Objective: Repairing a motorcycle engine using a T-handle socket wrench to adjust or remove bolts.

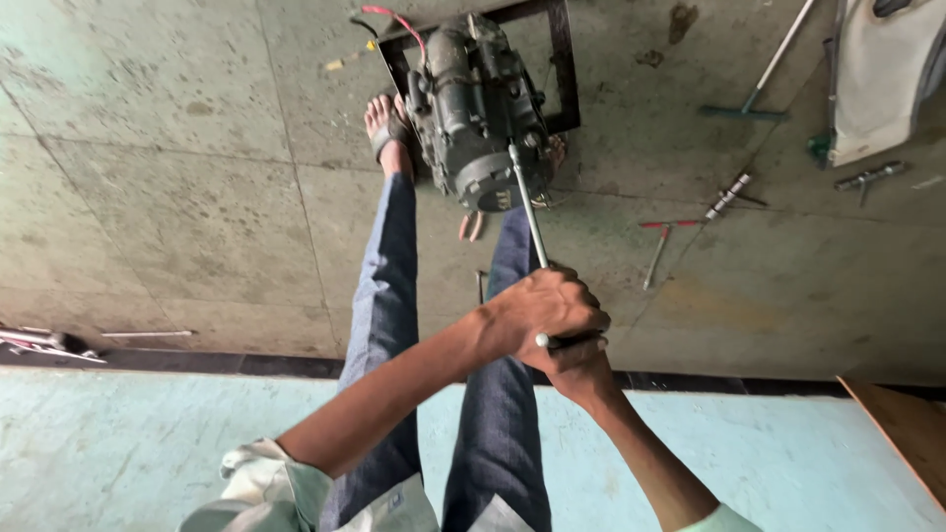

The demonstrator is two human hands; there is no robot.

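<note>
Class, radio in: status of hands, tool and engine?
Both hands clamped on T-handle wrench. Wrench tip seated on grey engine, feet bracing it. Nothing blocking; other tools lie apart.

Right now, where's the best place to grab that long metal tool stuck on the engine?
Probably by the crossbar at the top of the T-handle wrench, from above, where both the left hand and the right hand already wrap it. The thin shaft slants down into the engine, so only the bar gives the fingers turning grip.
</note>
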